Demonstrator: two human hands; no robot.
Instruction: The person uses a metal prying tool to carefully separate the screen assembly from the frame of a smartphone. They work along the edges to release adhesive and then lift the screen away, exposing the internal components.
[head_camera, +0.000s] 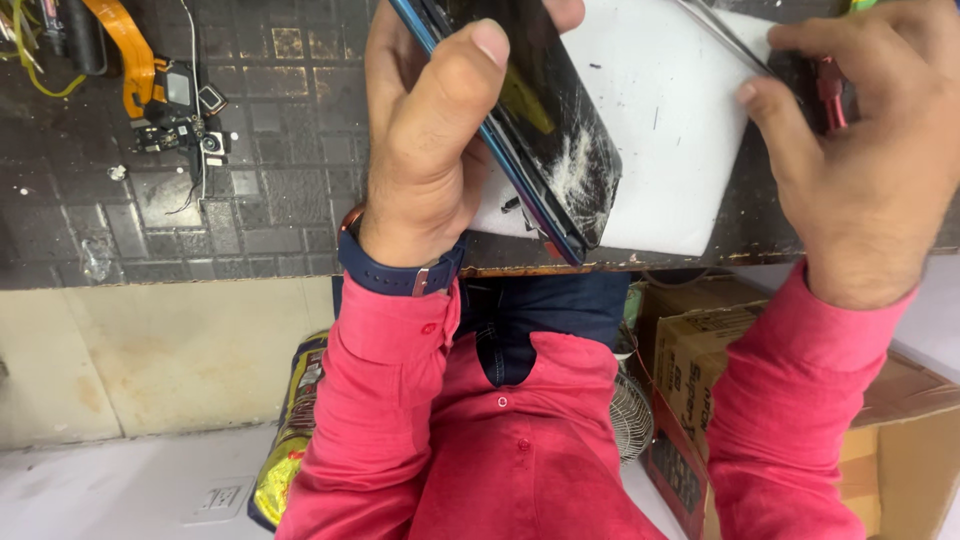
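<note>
While left hand (425, 150) grips cracked phone (545, 120), right hand (860, 170) hides its tool.

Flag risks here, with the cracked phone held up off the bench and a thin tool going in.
1. The left hand grips the phone right by its shattered screen corner, so the fingers could be cut on glass splinters.
2. The right hand pinches a thin metal tool; a slip could jab the left hand or spread the cracks.
3. The phone is tilted over the white pad near the bench edge; if dropped, it may fall to the floor.
</note>
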